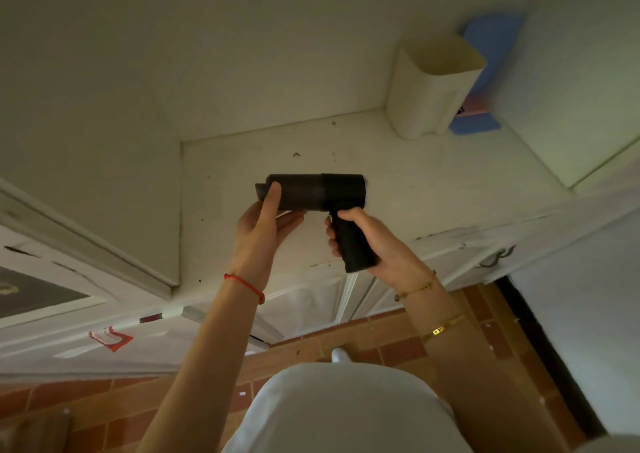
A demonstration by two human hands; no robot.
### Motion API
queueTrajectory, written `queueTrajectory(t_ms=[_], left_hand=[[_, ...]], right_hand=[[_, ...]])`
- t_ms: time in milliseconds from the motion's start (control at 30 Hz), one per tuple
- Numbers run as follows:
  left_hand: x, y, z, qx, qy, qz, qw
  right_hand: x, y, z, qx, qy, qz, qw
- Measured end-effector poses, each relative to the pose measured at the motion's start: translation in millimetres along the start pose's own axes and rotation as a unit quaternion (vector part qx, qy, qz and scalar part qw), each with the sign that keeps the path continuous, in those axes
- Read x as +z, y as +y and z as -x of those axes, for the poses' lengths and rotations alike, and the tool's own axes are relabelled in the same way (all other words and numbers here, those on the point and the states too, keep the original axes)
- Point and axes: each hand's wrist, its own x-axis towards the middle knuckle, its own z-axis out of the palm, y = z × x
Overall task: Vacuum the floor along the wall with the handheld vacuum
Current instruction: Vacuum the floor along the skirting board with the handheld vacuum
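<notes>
Dim, yellowish light; soft focus, wide-angle bending at edges.

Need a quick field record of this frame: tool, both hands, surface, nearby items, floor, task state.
tool: black handheld vacuum, held in the air above the shelf, barrel level
right hand: grips the pistol handle
left hand: holds the barrel's nozzle end, thumb on top
surface: white shelf, specks of dirt on it
nearby: cream container upright in the back corner; blue item behind it, against the wall
floor: red-brown tiles, below the shelf
task state: vacuum not yet at the floor
</notes>
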Motion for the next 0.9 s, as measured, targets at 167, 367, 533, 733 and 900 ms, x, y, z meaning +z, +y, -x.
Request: queueTrajectory(t_ms=[167,367,533,733,900], left_hand=[[18,-10,12,-0.031,-0.061,-0.032,0.997],[48,-32,30,-0.072,-0.14,-0.077,0.984],[79,-54,47,-0.096,-0.192,-0.116,0.97],[124,-82,82,-0.094,-0.258,-0.147,0.95],[165,-108,122,-0.096,-0.314,-0.164,0.93]], right_hand=[[-15,15,33,-0.016,0.035,-0.064,0.997],[-46,37,73,-0.028,0.13,-0.086,0.987],[-64,55,121,-0.072,0.183,-0.113,0.974],[-85,73,179,-0.118,0.251,-0.145,0.95],[-111,89,236,-0.139,0.297,-0.17,0.929]])
